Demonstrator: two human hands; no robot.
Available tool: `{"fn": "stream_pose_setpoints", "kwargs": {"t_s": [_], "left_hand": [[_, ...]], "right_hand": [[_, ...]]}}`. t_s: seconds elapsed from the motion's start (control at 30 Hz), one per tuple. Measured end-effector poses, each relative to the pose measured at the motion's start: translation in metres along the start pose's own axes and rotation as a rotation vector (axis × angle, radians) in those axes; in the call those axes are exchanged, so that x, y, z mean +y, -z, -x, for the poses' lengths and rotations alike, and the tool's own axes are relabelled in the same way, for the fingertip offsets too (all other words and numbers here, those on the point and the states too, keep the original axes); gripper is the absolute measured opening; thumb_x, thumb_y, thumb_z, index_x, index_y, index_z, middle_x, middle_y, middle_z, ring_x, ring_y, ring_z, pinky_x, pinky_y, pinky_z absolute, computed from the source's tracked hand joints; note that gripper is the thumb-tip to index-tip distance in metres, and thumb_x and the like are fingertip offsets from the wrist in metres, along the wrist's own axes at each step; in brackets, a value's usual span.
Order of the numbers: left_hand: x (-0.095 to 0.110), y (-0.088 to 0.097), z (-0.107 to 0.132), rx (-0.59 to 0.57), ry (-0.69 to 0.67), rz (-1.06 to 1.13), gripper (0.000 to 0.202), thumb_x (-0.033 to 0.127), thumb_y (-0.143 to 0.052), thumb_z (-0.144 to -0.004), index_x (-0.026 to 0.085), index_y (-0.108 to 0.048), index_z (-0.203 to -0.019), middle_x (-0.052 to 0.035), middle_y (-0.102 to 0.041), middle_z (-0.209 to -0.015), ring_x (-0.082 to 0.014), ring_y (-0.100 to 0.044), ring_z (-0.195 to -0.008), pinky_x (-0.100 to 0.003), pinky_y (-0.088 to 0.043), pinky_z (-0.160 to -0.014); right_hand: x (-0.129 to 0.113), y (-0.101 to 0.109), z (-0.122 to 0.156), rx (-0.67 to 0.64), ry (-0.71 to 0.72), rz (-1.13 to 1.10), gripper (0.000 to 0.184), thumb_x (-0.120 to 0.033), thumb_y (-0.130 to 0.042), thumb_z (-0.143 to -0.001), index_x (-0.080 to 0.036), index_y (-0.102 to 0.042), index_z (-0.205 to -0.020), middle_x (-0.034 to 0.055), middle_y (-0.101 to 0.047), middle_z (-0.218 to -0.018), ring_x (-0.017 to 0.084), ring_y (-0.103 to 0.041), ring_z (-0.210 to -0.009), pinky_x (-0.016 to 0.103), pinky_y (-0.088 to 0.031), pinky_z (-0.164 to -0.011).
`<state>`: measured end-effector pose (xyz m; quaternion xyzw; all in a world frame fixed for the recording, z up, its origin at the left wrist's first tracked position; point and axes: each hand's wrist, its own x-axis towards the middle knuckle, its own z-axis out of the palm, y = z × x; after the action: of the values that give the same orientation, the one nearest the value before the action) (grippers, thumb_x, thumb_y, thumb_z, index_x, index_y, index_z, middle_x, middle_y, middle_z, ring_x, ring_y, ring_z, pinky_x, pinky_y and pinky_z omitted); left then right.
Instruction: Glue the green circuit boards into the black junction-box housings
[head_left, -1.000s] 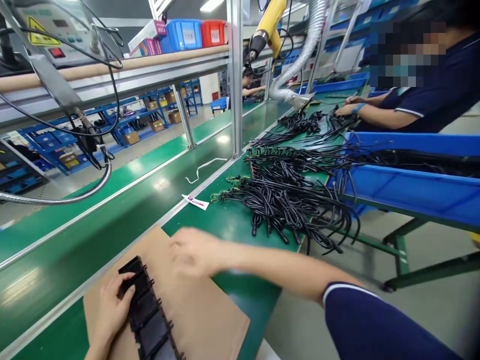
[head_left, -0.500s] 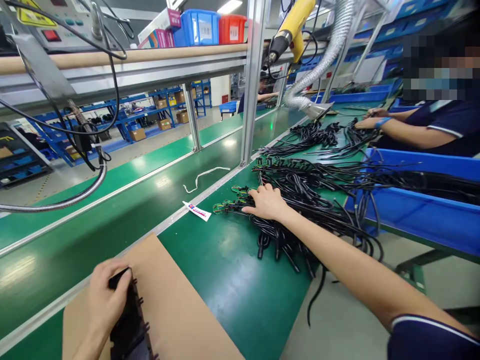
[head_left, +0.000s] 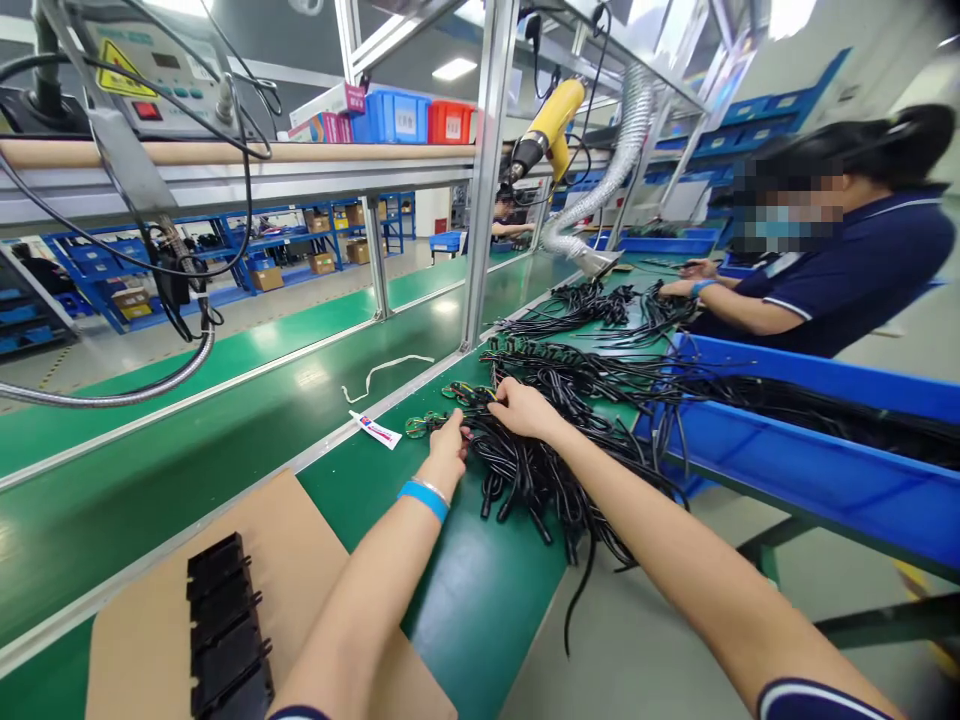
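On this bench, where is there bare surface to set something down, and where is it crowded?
Bare green bench lies between the cardboard sheet and the cable pile. The cardboard is free right of the black fixture, apart from the left forearm over it. Crowded: the pile, where left hand and right hand work, up to the blue tray.

Bright overhead ceiling strip lights (head_left: pixel 455 68) leave soft glare on the glossy green conveyor belt (head_left: pixel 225 420); edges bend fisheye-like.
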<state>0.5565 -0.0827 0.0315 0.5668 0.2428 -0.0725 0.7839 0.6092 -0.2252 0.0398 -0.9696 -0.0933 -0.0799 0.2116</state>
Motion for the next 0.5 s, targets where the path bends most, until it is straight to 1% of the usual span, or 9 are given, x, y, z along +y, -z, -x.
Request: {"fn": "stream_pose_setpoints", "kwargs": {"t_s": [0.07, 0.13, 0.2, 0.23, 0.27, 0.33, 0.4, 0.43, 0.5], "left_hand": [[0.005, -0.008, 0.011, -0.032, -0.072, 0.099, 0.029, 0.034, -0.059, -0.097, 0.014, -0.060, -0.118, -0.0050, -0.064, -0.100, -0.0143, -0.063, -0.080, -0.031, -0.057, -0.072], [0.013, -0.004, 0.033, -0.103, -0.158, 0.182, 0.021, 0.026, -0.058, -0.096, 0.014, -0.062, -0.113, 0.0028, -0.056, -0.074, -0.0081, -0.053, -0.059, -0.024, -0.052, -0.064], [0.023, 0.012, 0.063, -0.198, -0.241, 0.237, 0.021, 0.021, -0.063, -0.090, 0.016, -0.065, -0.110, 0.0082, -0.041, -0.058, -0.0059, -0.043, -0.050, -0.022, -0.050, -0.062], [0.028, 0.023, 0.079, -0.252, -0.281, 0.251, 0.024, 0.021, -0.067, -0.085, 0.018, -0.067, -0.108, 0.0087, -0.039, -0.055, -0.0061, -0.044, -0.050, -0.023, -0.050, -0.063], [0.034, 0.035, 0.096, -0.316, -0.332, 0.260, 0.027, 0.023, -0.072, -0.080, 0.018, -0.068, -0.106, 0.0082, -0.042, -0.055, -0.0069, -0.048, -0.051, -0.023, -0.051, -0.063], [0.048, 0.060, 0.128, -0.461, -0.480, 0.250, 0.031, 0.026, -0.079, -0.073, 0.019, -0.071, -0.102, 0.0047, -0.056, -0.061, -0.0093, -0.057, -0.055, -0.024, -0.053, -0.060], [0.064, 0.084, 0.157, -0.536, -0.609, 0.209, 0.030, 0.026, -0.082, -0.069, 0.019, -0.073, -0.097, 0.0010, -0.066, -0.069, -0.0127, -0.063, -0.059, -0.024, -0.055, -0.054], [0.073, 0.094, 0.170, -0.549, -0.660, 0.189, 0.029, 0.025, -0.083, -0.068, 0.020, -0.074, -0.095, 0.0000, -0.069, -0.072, -0.0146, -0.066, -0.061, -0.026, -0.057, -0.054], [0.089, 0.112, 0.193, -0.566, -0.749, 0.162, 0.027, 0.022, -0.083, -0.068, 0.021, -0.075, -0.094, 0.0000, -0.072, -0.074, -0.0178, -0.070, -0.068, -0.031, -0.062, -0.060]], "right_hand": [[0.006, 0.018, 0.010, 0.089, -0.006, -0.122, 0.021, -0.032, -0.056, -0.092, -0.016, -0.055, -0.106, 0.0063, -0.069, -0.091, 0.018, -0.068, -0.084, 0.030, -0.051, -0.080], [0.011, 0.041, 0.018, 0.194, -0.020, -0.230, 0.028, -0.036, -0.046, -0.095, -0.018, -0.048, -0.115, 0.0076, -0.069, -0.093, 0.019, -0.070, -0.080, 0.030, -0.052, -0.075], [0.009, 0.062, 0.022, 0.292, -0.019, -0.320, 0.035, -0.040, -0.039, -0.097, -0.019, -0.040, -0.124, 0.0103, -0.068, -0.101, 0.021, -0.071, -0.080, 0.032, -0.052, -0.071], [0.007, 0.071, 0.021, 0.348, -0.005, -0.369, 0.037, -0.041, -0.039, -0.097, -0.020, -0.038, -0.127, 0.0120, -0.066, -0.107, 0.022, -0.071, -0.081, 0.033, -0.052, -0.069], [0.003, 0.078, 0.018, 0.408, 0.010, -0.414, 0.039, -0.042, -0.040, -0.097, -0.020, -0.037, -0.128, 0.0136, -0.065, -0.112, 0.022, -0.071, -0.082, 0.033, -0.052, -0.069], [-0.005, 0.084, 0.008, 0.478, 0.010, -0.448, 0.040, -0.041, -0.041, -0.097, -0.020, -0.037, -0.130, 0.0156, -0.062, -0.119, 0.023, -0.071, -0.084, 0.034, -0.052, -0.073], [-0.013, 0.078, -0.003, 0.434, -0.028, -0.418, 0.038, -0.035, -0.041, -0.096, -0.017, -0.041, -0.129, 0.0167, -0.063, -0.116, 0.024, -0.070, -0.086, 0.036, -0.051, -0.080], [-0.017, 0.072, -0.008, 0.368, -0.046, -0.391, 0.036, -0.032, -0.043, -0.095, -0.015, -0.045, -0.126, 0.0170, -0.065, -0.111, 0.025, -0.069, -0.087, 0.037, -0.050, -0.083], [-0.025, 0.055, -0.011, 0.223, -0.036, -0.372, 0.033, -0.031, -0.050, -0.090, -0.011, -0.054, -0.117, 0.0186, -0.067, -0.100, 0.029, -0.067, -0.089, 0.042, -0.049, -0.086]]}}
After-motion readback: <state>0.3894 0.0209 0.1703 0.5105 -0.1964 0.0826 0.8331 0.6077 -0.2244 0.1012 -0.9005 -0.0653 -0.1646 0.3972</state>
